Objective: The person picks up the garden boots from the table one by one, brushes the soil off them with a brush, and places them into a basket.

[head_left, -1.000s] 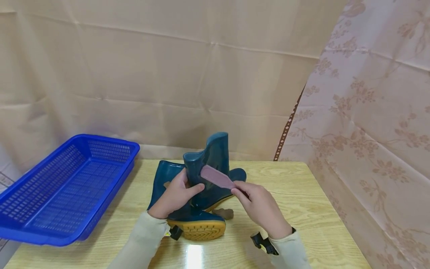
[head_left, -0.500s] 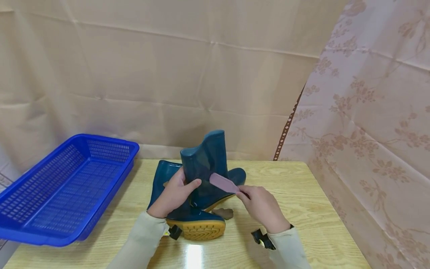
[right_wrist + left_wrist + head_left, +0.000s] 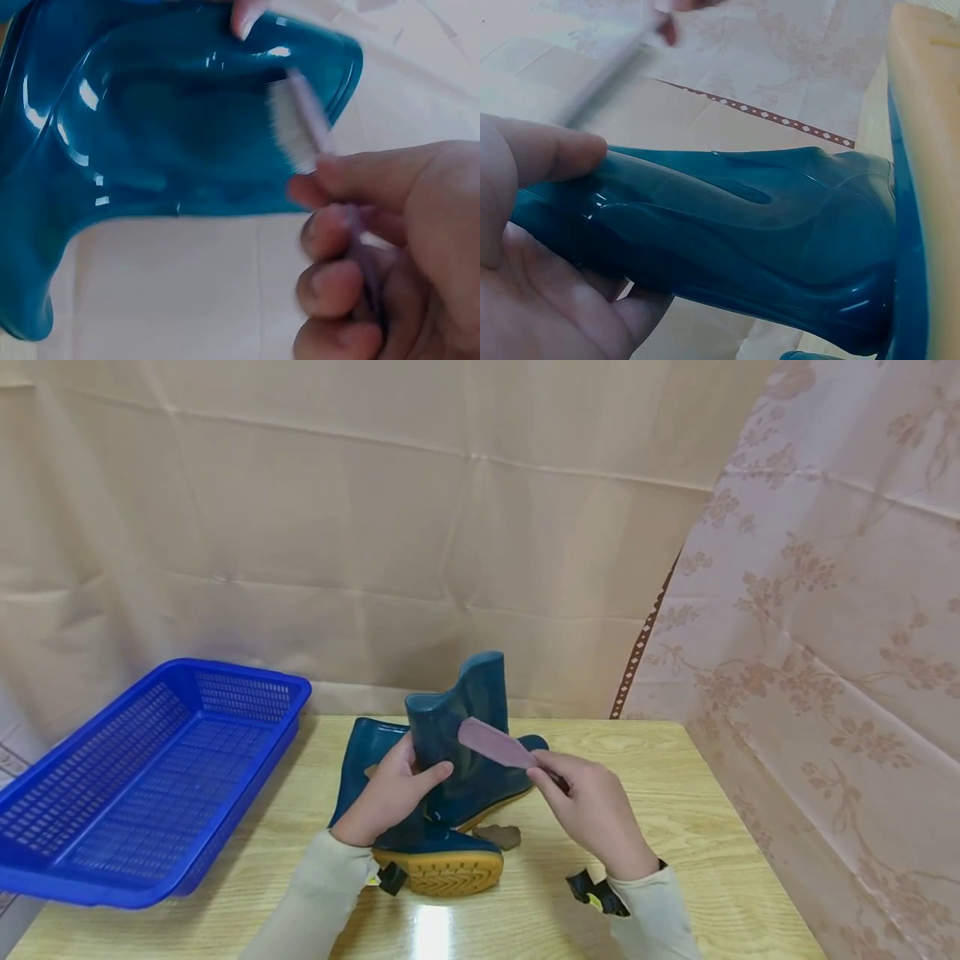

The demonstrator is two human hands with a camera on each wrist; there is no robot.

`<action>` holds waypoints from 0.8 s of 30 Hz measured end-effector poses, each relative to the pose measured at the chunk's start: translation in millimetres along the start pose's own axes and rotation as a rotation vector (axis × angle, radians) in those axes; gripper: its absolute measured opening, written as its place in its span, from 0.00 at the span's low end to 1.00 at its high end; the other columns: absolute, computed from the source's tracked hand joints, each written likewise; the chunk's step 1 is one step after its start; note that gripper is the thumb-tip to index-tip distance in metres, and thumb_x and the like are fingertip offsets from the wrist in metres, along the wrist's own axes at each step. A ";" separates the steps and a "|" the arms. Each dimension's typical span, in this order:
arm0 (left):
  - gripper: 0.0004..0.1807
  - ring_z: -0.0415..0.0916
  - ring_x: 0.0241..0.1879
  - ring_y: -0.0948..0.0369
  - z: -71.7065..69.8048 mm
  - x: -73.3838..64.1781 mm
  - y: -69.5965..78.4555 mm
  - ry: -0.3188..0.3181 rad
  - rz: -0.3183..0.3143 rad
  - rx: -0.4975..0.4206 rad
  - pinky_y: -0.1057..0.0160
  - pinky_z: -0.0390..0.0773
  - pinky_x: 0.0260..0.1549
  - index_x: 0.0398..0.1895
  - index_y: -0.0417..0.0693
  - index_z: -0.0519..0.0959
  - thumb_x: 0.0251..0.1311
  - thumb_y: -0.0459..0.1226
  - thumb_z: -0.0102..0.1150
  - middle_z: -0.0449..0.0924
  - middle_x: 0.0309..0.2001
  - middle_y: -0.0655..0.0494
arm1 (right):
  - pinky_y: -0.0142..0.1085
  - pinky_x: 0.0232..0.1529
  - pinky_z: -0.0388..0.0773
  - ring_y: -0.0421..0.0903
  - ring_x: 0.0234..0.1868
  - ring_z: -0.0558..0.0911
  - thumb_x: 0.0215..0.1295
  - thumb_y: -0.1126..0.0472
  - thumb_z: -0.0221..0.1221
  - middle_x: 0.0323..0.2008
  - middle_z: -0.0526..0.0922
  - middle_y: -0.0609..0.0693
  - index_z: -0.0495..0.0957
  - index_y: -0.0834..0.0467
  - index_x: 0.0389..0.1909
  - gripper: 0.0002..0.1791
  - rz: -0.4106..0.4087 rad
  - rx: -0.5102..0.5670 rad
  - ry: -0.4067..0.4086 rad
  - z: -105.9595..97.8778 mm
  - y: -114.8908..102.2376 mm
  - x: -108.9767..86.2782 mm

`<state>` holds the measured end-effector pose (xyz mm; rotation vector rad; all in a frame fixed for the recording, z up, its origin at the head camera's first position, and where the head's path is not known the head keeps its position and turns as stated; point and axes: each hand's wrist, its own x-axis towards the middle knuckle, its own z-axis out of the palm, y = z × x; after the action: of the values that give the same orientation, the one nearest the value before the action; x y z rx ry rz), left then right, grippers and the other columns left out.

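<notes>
A teal rain boot point(image 3: 480, 693) with a yellow-tan sole stands slightly tilted at mid-table. My left hand point(image 3: 393, 789) grips its shaft, thumb on the near side and fingers round the back, as the left wrist view shows. In my right hand point(image 3: 596, 806) is a scrub brush point(image 3: 495, 745) with a mauve back, held by its handle. Its white bristles point(image 3: 291, 127) face the boot shaft in the right wrist view; whether they touch it I cannot tell. A second teal boot point(image 3: 360, 756) is nearer me, its treaded sole point(image 3: 453, 874) turned my way, partly behind my left hand.
A blue plastic basket point(image 3: 172, 785) with slotted walls stands at the left of the wooden table point(image 3: 645, 760). A flat brown piece point(image 3: 501, 837) lies beside the boots. Beige cloth point(image 3: 300, 527) hangs behind, and floral cloth point(image 3: 840, 677) at the right.
The brush first went down and right along the boot shaft, then back up. The held boot tipped slightly left and partly back; the left hand keeps its grip.
</notes>
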<state>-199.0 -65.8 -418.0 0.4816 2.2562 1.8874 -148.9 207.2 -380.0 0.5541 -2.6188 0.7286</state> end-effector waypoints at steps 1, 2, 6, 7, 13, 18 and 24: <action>0.32 0.70 0.70 0.47 0.1 -0.1 0.3 -0.001 0.001 -0.003 0.38 0.69 0.67 0.77 0.55 0.59 0.75 0.37 0.59 0.69 0.74 0.52 | 0.30 0.20 0.64 0.33 0.19 0.68 0.73 0.56 0.64 0.25 0.79 0.36 0.87 0.49 0.52 0.11 -0.012 0.039 -0.002 0.8 -1.0 0.1; 0.32 0.70 0.70 0.46 0.1 0.0 0.4 -0.001 0.002 -0.004 0.38 0.69 0.67 0.77 0.54 0.59 0.74 0.36 0.59 0.69 0.74 0.51 | 0.30 0.20 0.65 0.33 0.20 0.68 0.73 0.56 0.64 0.28 0.82 0.37 0.87 0.49 0.55 0.12 -0.024 0.073 -0.007 1.9 -1.7 0.3; 0.31 0.71 0.69 0.45 -0.4 0.1 0.4 0.014 0.009 0.012 0.38 0.70 0.66 0.75 0.50 0.60 0.74 0.36 0.59 0.70 0.73 0.48 | 0.30 0.21 0.65 0.33 0.19 0.66 0.75 0.56 0.62 0.29 0.84 0.38 0.84 0.50 0.62 0.17 0.004 0.121 -0.095 7.5 -1.5 1.9; 0.31 0.71 0.69 0.45 -0.6 0.0 0.2 0.019 0.008 0.013 0.38 0.70 0.66 0.75 0.49 0.60 0.74 0.36 0.59 0.70 0.73 0.48 | 0.30 0.20 0.64 0.33 0.18 0.64 0.75 0.57 0.61 0.27 0.83 0.38 0.83 0.51 0.63 0.18 0.033 0.126 -0.126 9.0 -0.7 2.1; 0.30 0.70 0.69 0.44 -2.0 1.5 -3.1 0.036 0.005 0.025 0.39 0.69 0.67 0.75 0.45 0.59 0.75 0.36 0.58 0.69 0.73 0.44 | 0.31 0.20 0.61 0.37 0.17 0.62 0.75 0.59 0.61 0.27 0.83 0.41 0.84 0.55 0.60 0.16 0.211 0.143 -0.258 15.0 4.9 3.3; 0.31 0.70 0.69 0.46 0.4 1.4 -1.9 0.030 0.001 0.030 0.39 0.69 0.67 0.76 0.49 0.59 0.75 0.36 0.58 0.69 0.73 0.48 | 0.32 0.23 0.63 0.39 0.21 0.69 0.73 0.59 0.63 0.39 0.89 0.46 0.87 0.55 0.56 0.14 0.259 0.054 -0.277 16.1 9.1 1.8; 0.31 0.71 0.69 0.45 1.5 0.7 -2.3 0.034 0.001 0.019 0.39 0.70 0.67 0.77 0.50 0.59 0.75 0.37 0.58 0.69 0.73 0.48 | 0.31 0.20 0.60 0.36 0.18 0.67 0.71 0.57 0.67 0.32 0.87 0.42 0.88 0.51 0.54 0.14 0.105 -0.134 -0.165 6.6 11.1 1.7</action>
<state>-199.5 -64.4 -420.4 0.4564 2.2972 1.8902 -157.0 211.8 -389.0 0.4588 -2.8425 0.5530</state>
